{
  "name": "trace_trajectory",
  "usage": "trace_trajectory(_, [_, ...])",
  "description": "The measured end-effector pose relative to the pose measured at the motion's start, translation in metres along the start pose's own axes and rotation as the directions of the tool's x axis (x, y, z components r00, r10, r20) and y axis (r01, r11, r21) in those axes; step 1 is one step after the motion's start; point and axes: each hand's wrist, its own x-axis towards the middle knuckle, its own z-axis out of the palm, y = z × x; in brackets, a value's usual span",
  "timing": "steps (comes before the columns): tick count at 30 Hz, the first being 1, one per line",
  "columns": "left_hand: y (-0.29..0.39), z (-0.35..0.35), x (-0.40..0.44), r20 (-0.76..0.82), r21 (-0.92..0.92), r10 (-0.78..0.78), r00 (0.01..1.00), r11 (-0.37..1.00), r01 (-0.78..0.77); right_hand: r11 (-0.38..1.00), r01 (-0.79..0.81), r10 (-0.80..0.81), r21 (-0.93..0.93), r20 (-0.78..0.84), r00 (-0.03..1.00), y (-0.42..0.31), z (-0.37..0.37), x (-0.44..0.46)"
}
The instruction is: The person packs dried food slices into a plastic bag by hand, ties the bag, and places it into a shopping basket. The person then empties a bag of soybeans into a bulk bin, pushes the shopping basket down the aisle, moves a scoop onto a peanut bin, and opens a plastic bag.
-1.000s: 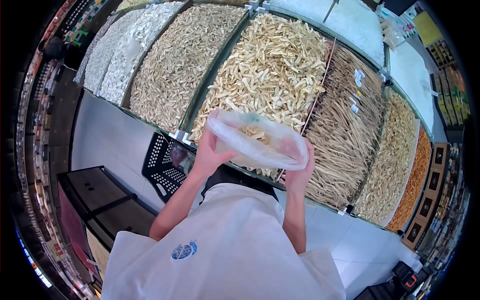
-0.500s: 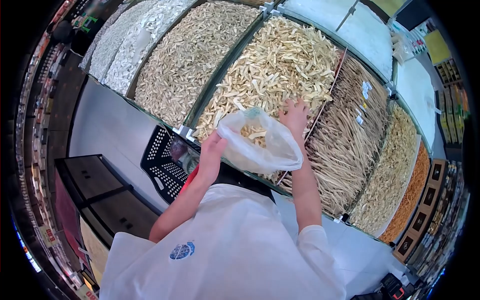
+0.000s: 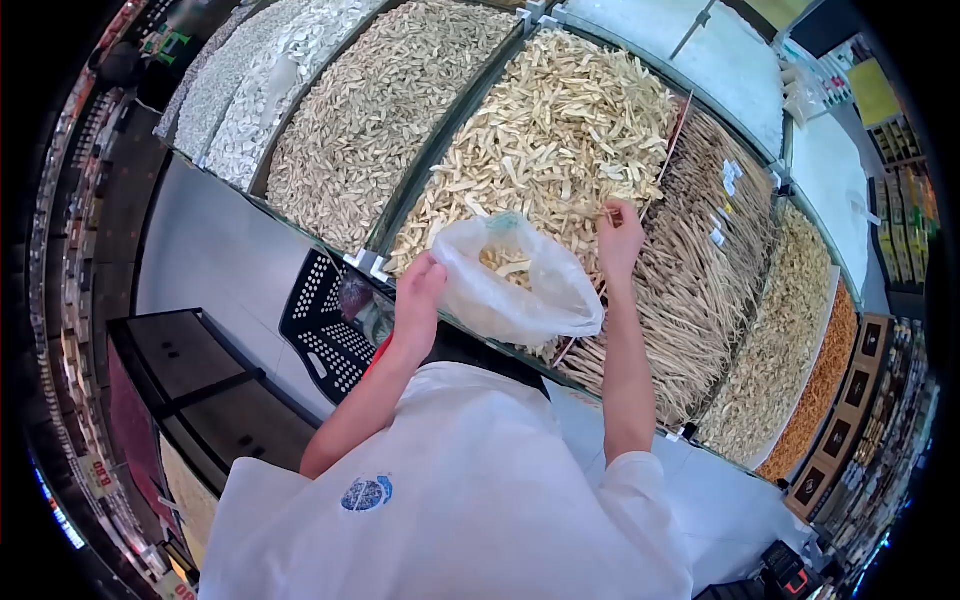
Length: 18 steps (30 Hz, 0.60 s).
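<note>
two hands work apart: we see the left hand (image 3: 420,287), at nine o'clock of a translucent plastic bag (image 3: 505,303), clamped on its rim and bearing it alone, where a second ago both hands held it. the right hand (image 3: 620,243), at two o'clock, has changed too: its fingers, spread over the pale dried slices (image 3: 560,130) half a second ago, are now curled together at the tips, near the brown, stringy roots (image 3: 695,285); whatever lies between them is too small for us to tell. the bag hangs open at six o'clock of the heaped slices, with some pieces (image 3: 512,267) inside. as we judge it, picking falls to the right hand, holding the mouth open to the left.
</note>
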Motion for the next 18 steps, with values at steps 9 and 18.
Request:
trace_trajectory(9, [0.014,0.014,0.0,-0.012,-0.14,-0.039,0.999,0.989,0.037,0.944,-0.001,-0.137,0.33,0.395,0.908,-0.16,-0.05,-0.02])
trace_trajectory(18, [0.011,0.009,-0.004,0.026,-0.182,0.024,0.999,0.983,-0.019,0.955,0.249,-0.256,0.162,0.873,0.416,-0.16,-0.031,-0.053])
